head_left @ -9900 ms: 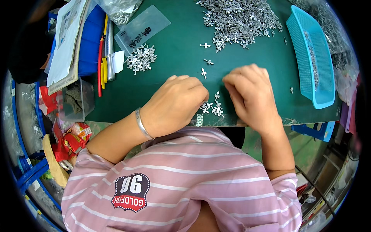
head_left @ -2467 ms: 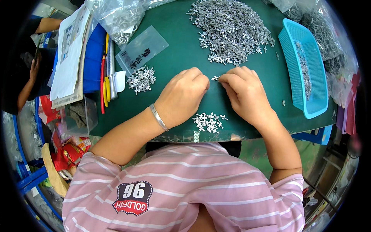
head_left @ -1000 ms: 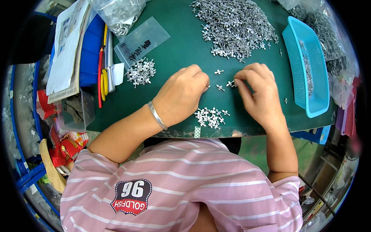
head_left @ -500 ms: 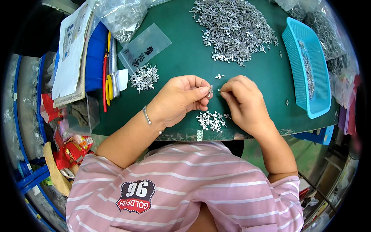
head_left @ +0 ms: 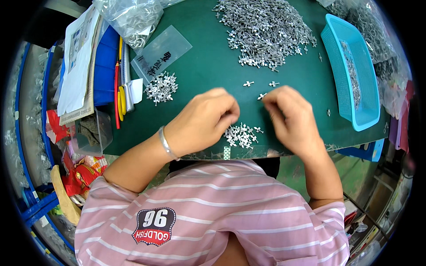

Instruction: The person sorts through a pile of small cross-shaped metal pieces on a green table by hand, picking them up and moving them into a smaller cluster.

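My left hand [head_left: 205,117] is turned palm down, thumb and fingers pinched together at the left edge of a small pile of silvery cross-shaped metal pieces [head_left: 241,135]. Whatever lies between those fingertips is hidden. My right hand [head_left: 293,119], slightly blurred, has its fingers curled in beside a loose cross-shaped piece [head_left: 262,95]; whether it grips anything does not show. Two more such pieces, one at the left [head_left: 248,83] and one at the right [head_left: 274,84], lie just beyond.
A large heap of the same metal pieces [head_left: 266,33] covers the far middle of the green table [head_left: 204,66]. Left are another small pile [head_left: 161,88], a clear bag [head_left: 164,51] and pliers [head_left: 121,101]. A light-blue basket [head_left: 330,57] stands right.
My left hand has turned over and dropped toward the near pile; the piece it pinched no longer shows. My right hand has shifted slightly right. More loose pieces show beyond the hands.
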